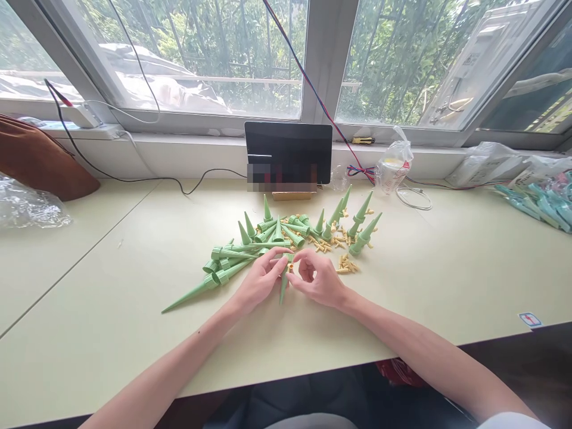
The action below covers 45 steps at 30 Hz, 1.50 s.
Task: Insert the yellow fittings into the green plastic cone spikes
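My left hand [260, 280] is closed around a green plastic cone spike [283, 286] whose tip points down toward me. My right hand [318, 279] pinches a small tan plug [290, 267] right at the open top of that spike. Just beyond the hands lies a pile of green cone spikes [268, 238], some lying flat, some standing upright. Loose tan plugs [346, 265] are scattered to the right of the pile. A stack of nested spikes [201, 289] stretches out to the left of my left hand.
A dark tablet [288, 152] leans at the window sill behind the pile. Cables run across the sill. A brown bag [36, 158] and crinkled plastic [27, 205] sit far left. A plastic bag [393, 167] and turquoise parts [540, 205] lie at the right.
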### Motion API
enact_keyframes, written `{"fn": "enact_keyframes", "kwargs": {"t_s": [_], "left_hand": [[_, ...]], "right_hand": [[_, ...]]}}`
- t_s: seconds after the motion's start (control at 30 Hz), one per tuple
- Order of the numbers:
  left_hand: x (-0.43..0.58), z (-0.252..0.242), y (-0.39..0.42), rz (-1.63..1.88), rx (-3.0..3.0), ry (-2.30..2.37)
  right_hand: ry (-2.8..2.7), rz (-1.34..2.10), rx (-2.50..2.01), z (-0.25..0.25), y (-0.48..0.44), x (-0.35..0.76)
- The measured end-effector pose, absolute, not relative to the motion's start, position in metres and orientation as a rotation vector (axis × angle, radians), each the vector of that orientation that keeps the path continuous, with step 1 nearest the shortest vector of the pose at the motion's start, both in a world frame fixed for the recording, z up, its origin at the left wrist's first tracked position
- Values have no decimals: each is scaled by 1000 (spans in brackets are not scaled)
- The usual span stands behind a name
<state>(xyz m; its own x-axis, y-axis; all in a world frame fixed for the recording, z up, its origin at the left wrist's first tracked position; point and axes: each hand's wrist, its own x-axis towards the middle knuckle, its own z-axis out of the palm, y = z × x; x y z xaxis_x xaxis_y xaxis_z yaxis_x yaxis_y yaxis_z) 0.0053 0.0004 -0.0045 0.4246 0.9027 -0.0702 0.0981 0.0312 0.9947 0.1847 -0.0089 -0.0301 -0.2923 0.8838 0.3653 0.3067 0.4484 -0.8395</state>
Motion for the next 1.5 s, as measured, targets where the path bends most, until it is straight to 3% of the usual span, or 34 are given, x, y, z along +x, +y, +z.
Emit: {"fn": "enact_keyframes", "kwargs": {"t_s": [1.13,1.5], "left_hand": [[1,-21,5,827,2006,1443],[2,-11,1,1012,1860,1374]], "right_hand": [[-1764,648,-1203,-33,3,188],[-1753,675,-1223,-35,7,192]]}}
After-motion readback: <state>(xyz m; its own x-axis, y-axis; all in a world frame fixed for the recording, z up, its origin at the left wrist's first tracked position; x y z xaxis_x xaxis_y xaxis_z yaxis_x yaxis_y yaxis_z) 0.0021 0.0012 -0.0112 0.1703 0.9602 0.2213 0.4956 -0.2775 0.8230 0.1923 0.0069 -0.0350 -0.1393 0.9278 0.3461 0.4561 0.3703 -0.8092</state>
